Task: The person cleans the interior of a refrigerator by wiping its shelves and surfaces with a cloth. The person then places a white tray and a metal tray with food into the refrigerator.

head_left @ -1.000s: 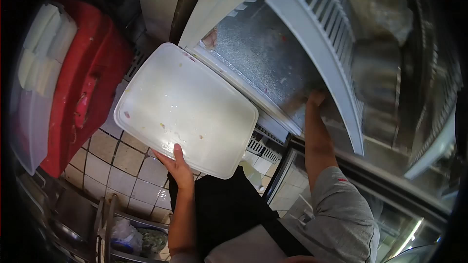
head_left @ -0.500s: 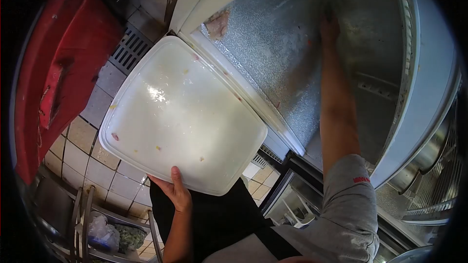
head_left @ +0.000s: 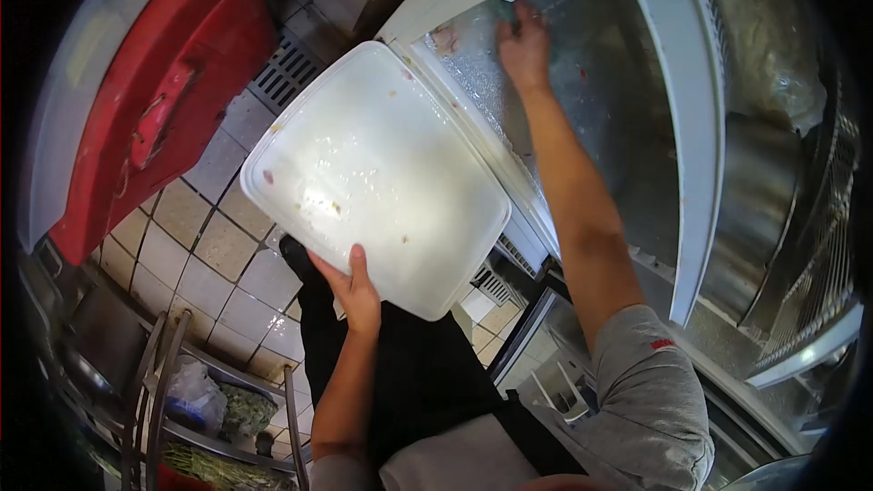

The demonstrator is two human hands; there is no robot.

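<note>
My left hand (head_left: pixel 353 291) grips the lower edge of a large white lid-like tray (head_left: pixel 382 182), thumb on top and fingers beneath. Wet spots and small food scraps dot the tray, which is tilted against the sill of an open white-framed cabinet. My right hand (head_left: pixel 525 47) reaches over the cabinet's wet metal floor (head_left: pixel 600 118), fingers bent, near its toothed upper edge. Something greenish and blurred shows by those fingers; whether they hold it is unclear. A pale pinkish scrap (head_left: pixel 446 40) lies in the cabinet's corner, left of my right hand.
A red container (head_left: pixel 173 100) stands at the left above a tiled floor (head_left: pixel 223 245) with drain grates. Lower left, a metal cart (head_left: pixel 218 359) holds bagged greens (head_left: pixel 244 411). At the right are a white panel (head_left: pixel 687 127), a metal pot (head_left: pixel 750 209) and wire racks (head_left: pixel 809 282).
My right hand has moved left across the cabinet floor, towards the pinkish scrap. The tray stays in my left hand. The view has shifted, bringing the white panel back in at the right.
</note>
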